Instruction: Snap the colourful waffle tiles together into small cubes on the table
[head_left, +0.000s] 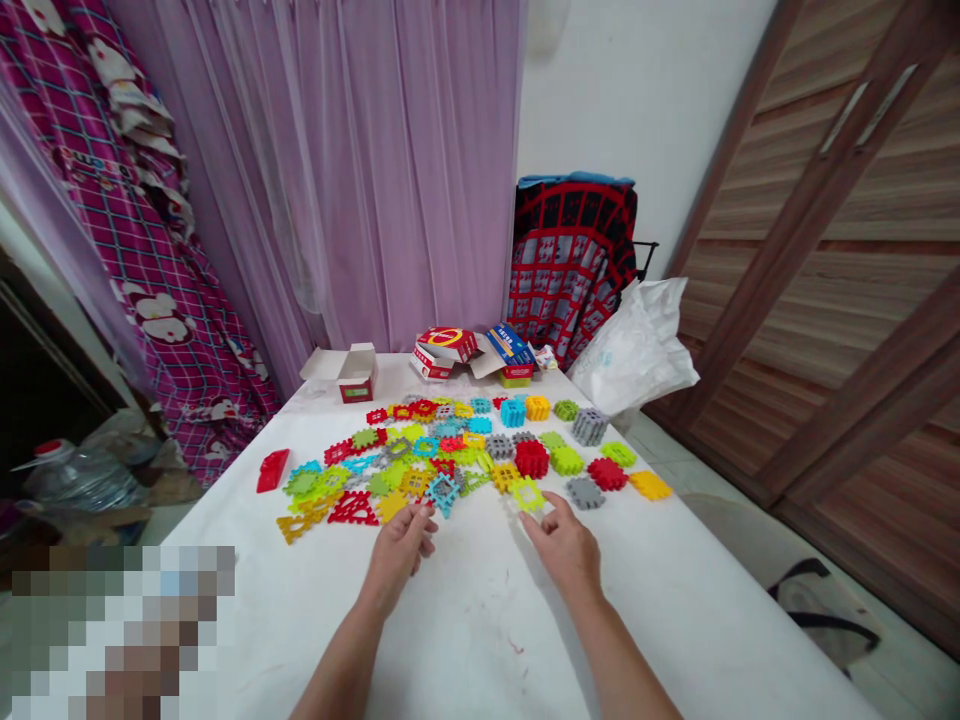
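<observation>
My right hand pinches a lime-green square interlocking tile with a window opening and notched edges, raised a little over the table. The fingertips of my left hand are closed at the lower corner of a light-blue window tile, which stands tilted. Around and beyond both hands spreads a loose heap of interlocking plastic tiles. Among them lie a yellow square, a red triangular tile and a mustard triangle. To the right are stacks sorted by colour, including a red stack and a grey one.
A white table carries everything. Open cartons and a red box stand at its back edge, near a white plastic bag. A red wedge-shaped piece lies at left. Another person's pixelated area is at lower left.
</observation>
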